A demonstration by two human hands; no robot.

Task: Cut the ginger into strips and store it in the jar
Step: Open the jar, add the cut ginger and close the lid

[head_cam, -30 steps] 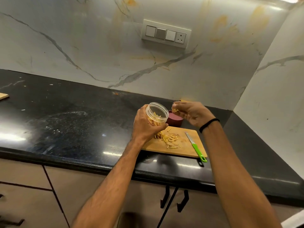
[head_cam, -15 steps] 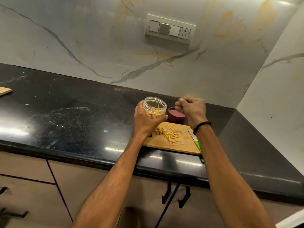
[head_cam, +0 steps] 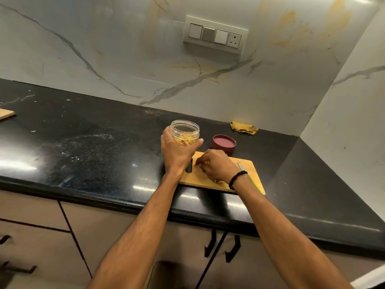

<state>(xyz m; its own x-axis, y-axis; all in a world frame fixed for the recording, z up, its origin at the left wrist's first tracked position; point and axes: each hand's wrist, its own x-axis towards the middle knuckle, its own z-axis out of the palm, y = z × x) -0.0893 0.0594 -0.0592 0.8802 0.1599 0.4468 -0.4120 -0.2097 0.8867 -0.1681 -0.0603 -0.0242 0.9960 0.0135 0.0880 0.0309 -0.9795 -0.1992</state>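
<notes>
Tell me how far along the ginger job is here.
Done: cutting looks finished; the knife lies on the cutting board and the jar already holds ginger strips. In hand: the left hand grips the open jar while the right hand pinches loose strips on the board. Left: the remaining loose strips, then the maroon lid, which sits on the counter behind the board.
</notes>
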